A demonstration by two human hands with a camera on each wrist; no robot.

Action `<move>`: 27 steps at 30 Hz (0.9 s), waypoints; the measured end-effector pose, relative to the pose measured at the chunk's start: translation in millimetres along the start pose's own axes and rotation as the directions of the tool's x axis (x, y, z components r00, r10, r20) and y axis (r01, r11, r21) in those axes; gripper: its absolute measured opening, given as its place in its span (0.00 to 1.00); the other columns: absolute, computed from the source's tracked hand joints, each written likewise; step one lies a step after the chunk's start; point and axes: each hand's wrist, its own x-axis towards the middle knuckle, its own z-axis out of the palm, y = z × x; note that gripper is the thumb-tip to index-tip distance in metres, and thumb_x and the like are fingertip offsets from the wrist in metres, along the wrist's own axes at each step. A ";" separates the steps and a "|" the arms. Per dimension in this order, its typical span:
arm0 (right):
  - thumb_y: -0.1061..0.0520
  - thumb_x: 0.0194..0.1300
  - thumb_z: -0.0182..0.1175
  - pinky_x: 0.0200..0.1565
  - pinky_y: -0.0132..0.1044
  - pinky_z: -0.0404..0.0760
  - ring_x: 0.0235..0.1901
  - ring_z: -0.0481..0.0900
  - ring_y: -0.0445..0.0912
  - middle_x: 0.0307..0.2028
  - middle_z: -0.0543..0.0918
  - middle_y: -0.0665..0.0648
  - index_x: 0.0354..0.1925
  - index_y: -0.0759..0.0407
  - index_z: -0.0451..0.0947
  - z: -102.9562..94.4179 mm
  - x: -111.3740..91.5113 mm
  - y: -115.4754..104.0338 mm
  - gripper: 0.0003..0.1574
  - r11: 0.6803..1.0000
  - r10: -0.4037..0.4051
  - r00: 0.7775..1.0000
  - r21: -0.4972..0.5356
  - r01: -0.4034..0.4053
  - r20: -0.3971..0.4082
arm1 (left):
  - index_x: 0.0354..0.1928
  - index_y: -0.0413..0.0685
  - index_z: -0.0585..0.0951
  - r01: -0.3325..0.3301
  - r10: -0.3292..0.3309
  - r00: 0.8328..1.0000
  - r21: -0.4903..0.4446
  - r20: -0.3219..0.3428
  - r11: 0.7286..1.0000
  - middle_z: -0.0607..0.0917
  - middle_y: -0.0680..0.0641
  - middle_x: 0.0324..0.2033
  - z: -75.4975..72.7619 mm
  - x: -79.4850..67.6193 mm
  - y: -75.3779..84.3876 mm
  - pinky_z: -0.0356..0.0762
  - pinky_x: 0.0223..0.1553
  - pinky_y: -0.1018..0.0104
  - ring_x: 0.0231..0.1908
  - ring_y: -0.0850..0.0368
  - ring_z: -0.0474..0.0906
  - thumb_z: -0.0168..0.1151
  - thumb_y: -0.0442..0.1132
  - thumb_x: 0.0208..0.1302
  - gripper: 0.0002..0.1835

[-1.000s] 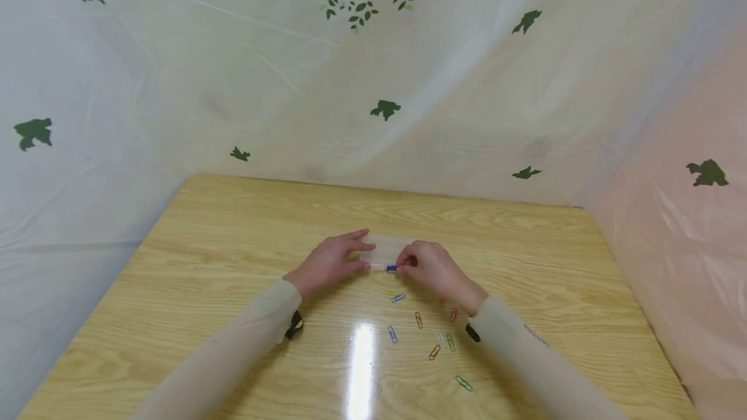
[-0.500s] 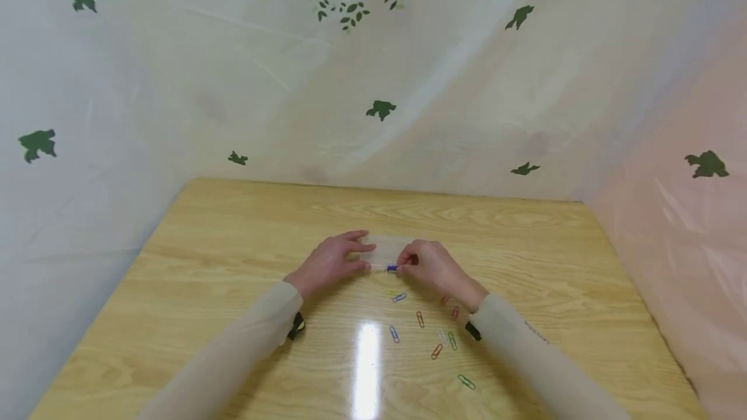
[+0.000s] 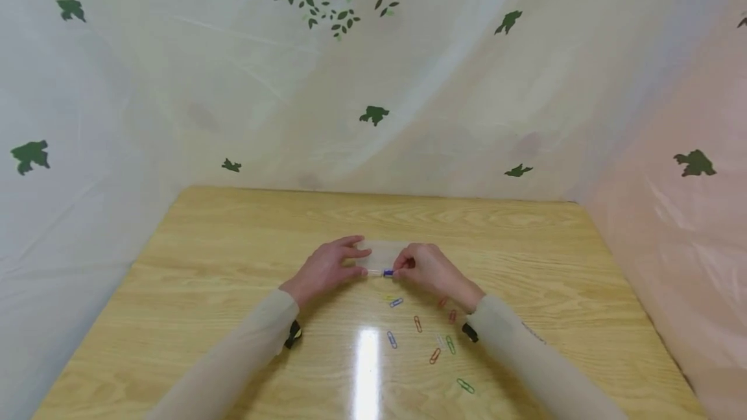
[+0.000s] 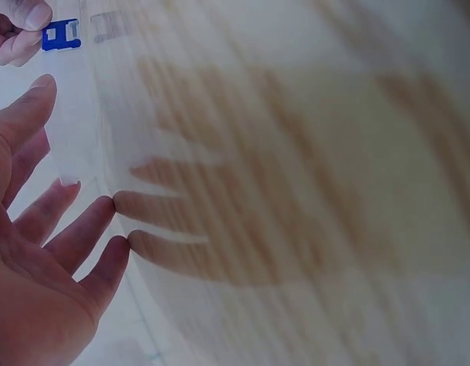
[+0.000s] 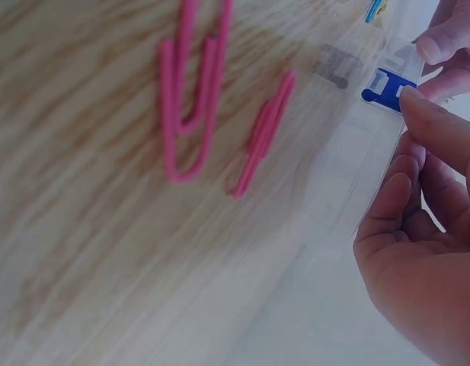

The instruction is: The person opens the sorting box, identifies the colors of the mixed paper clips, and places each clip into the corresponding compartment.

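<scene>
A flat, clear plastic box lies on the table, with a small blue latch on its near edge. My left hand holds the box's left end, thumb at the front corner and the other fingers spread toward the back. In the left wrist view its lower fingertips meet the tabletop. My right hand is at the right part of the box. Its thumb lies against the latch, and the other fingers curl in beside the box wall. The box is see-through, and the wood grain shows behind it.
Several coloured paper clips lie scattered on the wooden table in front of the box, among them a blue clip, a red clip and a green clip. A pale sheet printed with leaves hangs behind the table.
The head view has shifted slightly. Both hands keep the same place on the box, and the paper clips lie as before.
</scene>
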 end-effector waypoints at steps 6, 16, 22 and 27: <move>0.61 0.64 0.74 0.36 0.33 0.80 0.32 0.76 0.39 0.31 0.82 0.46 0.33 0.54 0.87 1.2 -2.1 -0.8 0.04 0.999 -0.005 1.000 -0.040 0.005 -0.002 | 0.65 0.52 0.82 -0.015 0.015 1.000 -0.011 -0.001 1.000 0.70 0.47 0.74 -1.3 0.8 0.7 0.63 0.74 0.46 0.74 0.44 0.64 0.70 0.48 0.69 0.24; 0.59 0.62 0.75 0.40 0.36 0.78 0.34 0.75 0.40 0.32 0.79 0.44 0.30 0.49 0.88 3.0 -3.9 -3.7 0.06 0.996 0.013 1.000 -0.083 -0.013 0.010 | 0.65 0.52 0.82 -0.017 0.017 1.000 -0.007 0.000 1.000 0.70 0.46 0.75 -3.3 -0.1 1.4 0.62 0.74 0.45 0.74 0.44 0.64 0.69 0.48 0.69 0.24; 0.60 0.63 0.74 0.40 0.34 0.79 0.35 0.76 0.39 0.33 0.80 0.44 0.31 0.49 0.88 0.2 -4.6 1.3 0.06 0.999 -0.032 0.999 -0.038 0.034 0.030 | 0.65 0.52 0.82 -0.010 0.010 1.000 0.003 0.009 1.000 0.70 0.46 0.74 -2.9 -0.3 1.0 0.62 0.74 0.45 0.74 0.45 0.64 0.69 0.47 0.70 0.24; 0.60 0.66 0.71 0.40 0.34 0.78 0.36 0.76 0.41 0.34 0.81 0.44 0.32 0.48 0.87 -2.4 -2.7 5.2 0.07 0.999 -0.009 0.998 0.046 0.006 0.059 | 0.65 0.52 0.82 0.006 -0.006 1.000 0.004 0.008 1.000 0.70 0.45 0.75 -2.2 -1.8 0.5 0.62 0.74 0.45 0.74 0.44 0.64 0.69 0.47 0.70 0.24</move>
